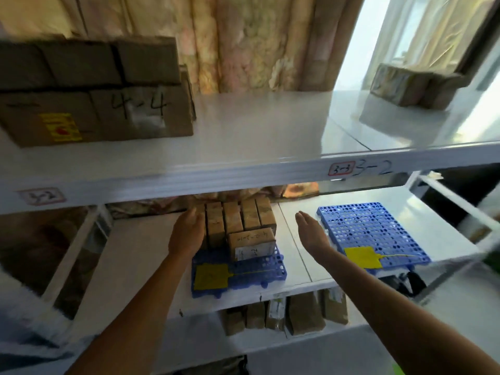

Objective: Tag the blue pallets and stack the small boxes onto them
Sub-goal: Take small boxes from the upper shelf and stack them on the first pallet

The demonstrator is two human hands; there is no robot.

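Two blue perforated pallets lie on the middle shelf. The left pallet carries a yellow tag at its front and a row of small brown boxes standing upright, with one more box lying in front of them. My left hand presses flat against the left side of that row. The right pallet bears only a yellow tag. My right hand hovers with straight fingers between the two pallets and holds nothing.
The upper shelf holds large cardboard boxes marked 4-4 at the left and a wrapped box at the far right. More small boxes stand on the shelf below. White shelf posts flank the bay.
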